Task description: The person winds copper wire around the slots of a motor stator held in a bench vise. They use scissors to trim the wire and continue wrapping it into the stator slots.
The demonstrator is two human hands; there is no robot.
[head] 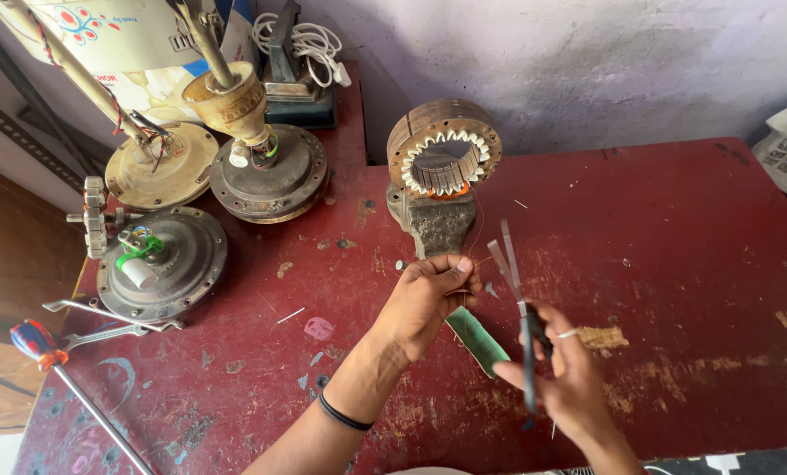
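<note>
Holding scissors [518,299] in right hand [569,378], fingers [534,339] through the dark handles, blades parted and pointing up and away, tips near the base of a stator core [444,158]. Gripping a green strip of insulation paper [477,341] in left hand [424,299], fingers [457,264] curled shut over its upper end; lower end hanging out below the palm, slanting toward the right hand and ending just beside its thumb. Strip lying between the two hands, left of the scissor handles, below the open blades, apart from them. Thin copper wire [477,237] running from the stator down toward the left fingers; contact cannot be told. Black band [342,413] on left wrist.

Stator core standing upright on edge at the back of the red worktop [675,264], white slot liners ringing its bore, propped on a rough grey metal block [437,227] just above the left knuckles.

To the left on the worktop: three round ceiling fan motor housings, one dark with a green and white part on top [160,262], one dark carrying a tan down-rod canopy [269,171], one tan [160,167]. Spanner [103,321] lying against the nearest housing. Red and blue handled screwdriver [37,343] at the worktop's left edge, shaft running toward the near corner. Coiled white cable [310,42] on a dark device at the back, against the wall. Worktop paint scuffed and chipped, with paper scraps scattered near the hands.
</note>
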